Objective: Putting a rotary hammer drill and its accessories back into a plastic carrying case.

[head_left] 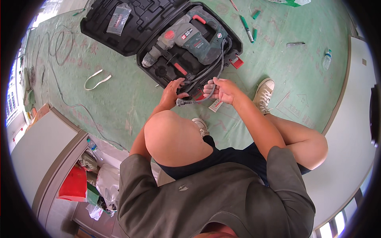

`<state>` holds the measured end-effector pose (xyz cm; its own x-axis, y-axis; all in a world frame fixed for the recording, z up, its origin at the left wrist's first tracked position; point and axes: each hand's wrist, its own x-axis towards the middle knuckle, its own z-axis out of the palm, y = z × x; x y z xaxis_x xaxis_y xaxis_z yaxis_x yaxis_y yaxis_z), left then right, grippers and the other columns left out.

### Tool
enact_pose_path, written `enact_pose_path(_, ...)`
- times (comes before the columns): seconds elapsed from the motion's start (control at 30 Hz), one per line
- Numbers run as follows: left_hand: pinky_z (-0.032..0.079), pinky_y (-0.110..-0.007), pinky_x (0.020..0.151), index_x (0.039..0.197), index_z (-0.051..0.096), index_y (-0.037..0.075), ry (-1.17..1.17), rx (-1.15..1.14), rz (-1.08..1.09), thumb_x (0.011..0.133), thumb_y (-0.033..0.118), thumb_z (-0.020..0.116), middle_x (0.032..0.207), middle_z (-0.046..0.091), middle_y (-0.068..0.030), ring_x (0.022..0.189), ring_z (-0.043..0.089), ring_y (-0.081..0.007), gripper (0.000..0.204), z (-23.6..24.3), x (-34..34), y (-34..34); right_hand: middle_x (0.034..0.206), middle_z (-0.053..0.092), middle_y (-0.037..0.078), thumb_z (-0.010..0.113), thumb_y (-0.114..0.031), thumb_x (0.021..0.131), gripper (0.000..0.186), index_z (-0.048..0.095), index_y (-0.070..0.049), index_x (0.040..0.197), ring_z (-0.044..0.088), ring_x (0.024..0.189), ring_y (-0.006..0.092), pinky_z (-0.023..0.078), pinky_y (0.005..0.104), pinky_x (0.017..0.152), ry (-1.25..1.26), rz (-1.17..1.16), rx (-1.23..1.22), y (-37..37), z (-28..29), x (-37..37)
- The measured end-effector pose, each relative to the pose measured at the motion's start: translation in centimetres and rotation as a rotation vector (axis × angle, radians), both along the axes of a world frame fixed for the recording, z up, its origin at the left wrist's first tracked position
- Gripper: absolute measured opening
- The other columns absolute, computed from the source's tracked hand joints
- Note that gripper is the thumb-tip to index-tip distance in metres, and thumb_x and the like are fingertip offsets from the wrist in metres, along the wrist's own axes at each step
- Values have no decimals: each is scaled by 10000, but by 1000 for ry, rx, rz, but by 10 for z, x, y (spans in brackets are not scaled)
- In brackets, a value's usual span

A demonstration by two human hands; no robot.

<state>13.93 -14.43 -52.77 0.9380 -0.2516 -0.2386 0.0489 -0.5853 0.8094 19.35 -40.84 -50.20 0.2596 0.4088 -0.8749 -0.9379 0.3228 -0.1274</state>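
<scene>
A grey-green rotary hammer drill (194, 41) with red parts lies in the moulded tray of an open black tool case (234, 39). Its black power cord (220, 59) loops along the near right side of the tray and out over the front edge. My right hand (223, 91) has the cord between thumb and curled fingers. The cord's plug end (181, 102) hangs just outside the case, near my left thumb. At the near left corner of the case, my left hand (172, 93) has its thumb and fingers apart, with the fingertips beside the cord.
The raised lid (139, 23) holds a bagged booklet (119, 19). Red latches (237, 62) stick out in front. Green markers (247, 29), a folding knife (295, 44) and a bottle (327, 59) lie right. A white strap (97, 79) and a long cable (61, 93) lie left.
</scene>
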Motion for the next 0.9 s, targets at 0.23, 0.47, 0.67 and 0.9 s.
enact_pose_path(0.23,505,-384,879,1182,597,47,-107,-37,-139,727,120,806,1163,634,-115,1039,597,-332,505,-3,-9,22,989,661,207,435,-268,1038,279,510,0,1026,682,879,329,585,493,805,-31,-266,-8,32,-21,-21)
enact_pose_path(0.47,508,-381,903,995,676,32,-255,19,-322,738,64,732,1201,617,-108,1074,574,-314,265,-5,-4,30,882,688,151,533,-304,999,294,570,-14,970,699,745,232,604,369,656,-194,691,-193,22,-19,-2)
enact_pose_path(0.67,453,-437,972,980,701,132,-405,343,-410,777,151,719,1228,577,-77,1127,540,-295,205,6,-6,41,925,683,167,558,-264,990,276,562,12,1001,705,784,245,610,362,681,-143,143,139,5,-13,-17)
enact_pose_path(0.9,412,-458,994,1081,683,176,-498,371,-171,752,265,775,1125,579,-82,1061,554,-287,353,-5,-29,17,956,681,180,544,-235,994,262,534,25,1028,704,783,259,609,350,682,-154,-21,-74,45,-35,-32)
